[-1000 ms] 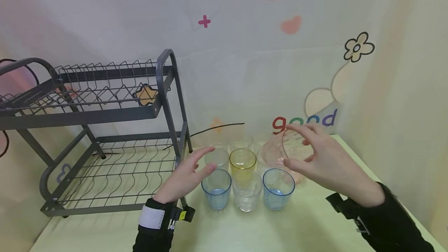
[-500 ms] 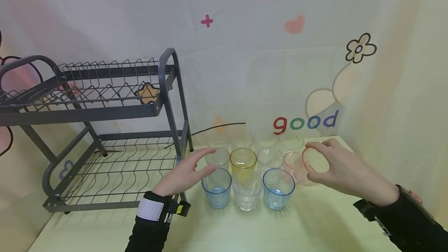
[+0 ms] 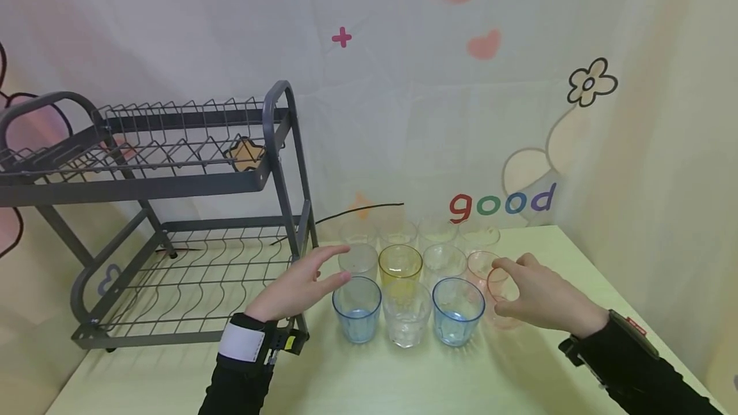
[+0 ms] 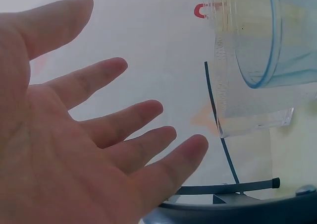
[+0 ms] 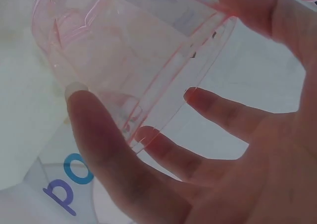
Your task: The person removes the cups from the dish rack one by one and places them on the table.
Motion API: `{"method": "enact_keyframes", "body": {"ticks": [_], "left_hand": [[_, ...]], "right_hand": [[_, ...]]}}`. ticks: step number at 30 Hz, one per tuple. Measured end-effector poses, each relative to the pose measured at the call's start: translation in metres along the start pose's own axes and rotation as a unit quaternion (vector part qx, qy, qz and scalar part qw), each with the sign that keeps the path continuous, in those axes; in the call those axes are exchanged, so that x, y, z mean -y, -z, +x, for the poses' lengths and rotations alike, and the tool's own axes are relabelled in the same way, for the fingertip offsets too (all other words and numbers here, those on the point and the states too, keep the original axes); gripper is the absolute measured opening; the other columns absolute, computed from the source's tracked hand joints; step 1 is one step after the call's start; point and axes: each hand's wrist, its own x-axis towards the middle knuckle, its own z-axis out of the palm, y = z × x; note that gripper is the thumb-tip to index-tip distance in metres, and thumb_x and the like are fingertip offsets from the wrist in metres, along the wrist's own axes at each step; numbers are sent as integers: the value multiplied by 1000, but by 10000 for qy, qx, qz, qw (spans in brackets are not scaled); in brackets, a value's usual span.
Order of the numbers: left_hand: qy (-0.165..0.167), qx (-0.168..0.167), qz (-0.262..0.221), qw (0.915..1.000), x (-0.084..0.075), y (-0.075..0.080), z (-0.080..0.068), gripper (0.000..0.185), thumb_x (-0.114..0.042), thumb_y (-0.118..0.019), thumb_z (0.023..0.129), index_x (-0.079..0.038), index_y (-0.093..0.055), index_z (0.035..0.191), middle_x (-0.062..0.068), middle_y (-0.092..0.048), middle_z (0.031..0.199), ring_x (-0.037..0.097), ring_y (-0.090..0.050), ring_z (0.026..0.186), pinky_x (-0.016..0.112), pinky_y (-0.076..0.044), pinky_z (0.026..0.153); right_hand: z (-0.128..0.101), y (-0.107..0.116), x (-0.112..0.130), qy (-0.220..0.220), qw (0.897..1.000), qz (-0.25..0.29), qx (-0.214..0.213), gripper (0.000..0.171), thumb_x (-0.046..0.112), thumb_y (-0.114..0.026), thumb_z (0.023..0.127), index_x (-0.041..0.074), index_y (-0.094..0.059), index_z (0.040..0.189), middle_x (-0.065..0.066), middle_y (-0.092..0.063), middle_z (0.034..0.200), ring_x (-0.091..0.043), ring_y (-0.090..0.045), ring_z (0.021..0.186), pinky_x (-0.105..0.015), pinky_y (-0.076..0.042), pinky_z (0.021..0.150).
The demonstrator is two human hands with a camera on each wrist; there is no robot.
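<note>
My right hand [image 3: 542, 300] pinches a clear pink drinking glass [image 3: 503, 300] near its rim, at the right end of the front row of glasses. In the right wrist view, thumb and fingers span the mouth of this pink glass [image 5: 133, 50]. Just behind it stands a second pink glass [image 3: 481, 264]. My left hand [image 3: 294, 290] hovers left of the left blue glass [image 3: 356, 316], fingers apart and holding nothing, as the left wrist view also shows. A clear glass [image 3: 407, 319] and the right blue glass [image 3: 458, 316] complete the front row; a yellow glass [image 3: 400, 264] stands behind.
A dark grey two-tier dish rack [image 3: 173, 191] takes up the left of the pale table [image 3: 403, 383]. More clear glasses stand in the rows behind, among them one clear glass [image 3: 444, 261] beside the yellow one. A printed curtain [image 3: 380, 133] hangs close behind.
My right hand first moved right with the pink glass, uncovering the back glasses. It then came left and down, bringing the glass beside the right blue one. My left hand shifted slightly left.
</note>
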Motion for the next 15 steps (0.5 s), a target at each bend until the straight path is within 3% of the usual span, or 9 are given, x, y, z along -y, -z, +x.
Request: {"method": "enact_keyframes", "body": {"ticks": [15], "left_hand": [[114, -2, 346, 9993, -6, -1, 0, 55, -36, -58, 99, -14, -43, 147, 7, -39, 151, 26, -32, 140, 52, -31, 110]], "right_hand": [[4, -15, -8, 43, 9999, 52, 102, 66, 26, -82, 73, -2, -56, 127, -20, -56, 100, -25, -53, 80, -39, -51, 62]]}}
